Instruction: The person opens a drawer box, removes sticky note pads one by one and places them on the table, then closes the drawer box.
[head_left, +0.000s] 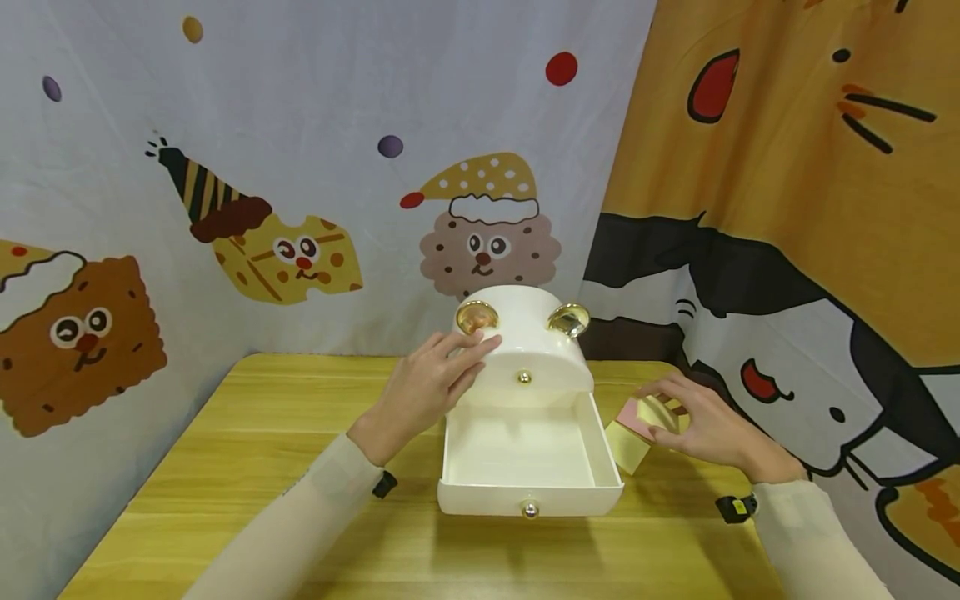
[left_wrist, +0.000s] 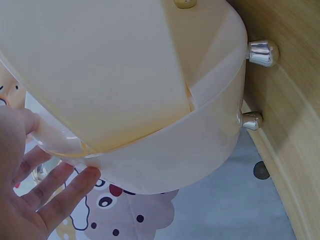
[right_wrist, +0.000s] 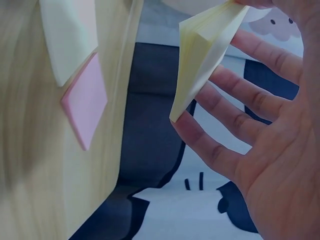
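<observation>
A white drawer box [head_left: 517,321] with two gold ears stands on the table. Its lower drawer [head_left: 450,450] is pulled out towards me, and the upper one, with a gold knob [head_left: 524,377], is closed. My left hand [head_left: 423,383] rests fairly straight fingers on the box's top left, by one ear; its thumb lies at the edge in the left wrist view. To the right of the drawer, my right hand [head_left: 701,421] pinches a pale yellow sticky note pad [right_wrist: 200,55] between thumb and fingertips. Beside it on the table lie a pink pad [right_wrist: 85,102] and another pale yellow pad [head_left: 628,447].
The wooden table [head_left: 300,408] reaches back to a cartoon-printed cloth [head_left: 360,75]. At the right, an orange cartoon curtain [head_left: 787,167] hangs close behind my right hand. A gold knob [head_left: 529,508] juts from the pulled-out drawer's front.
</observation>
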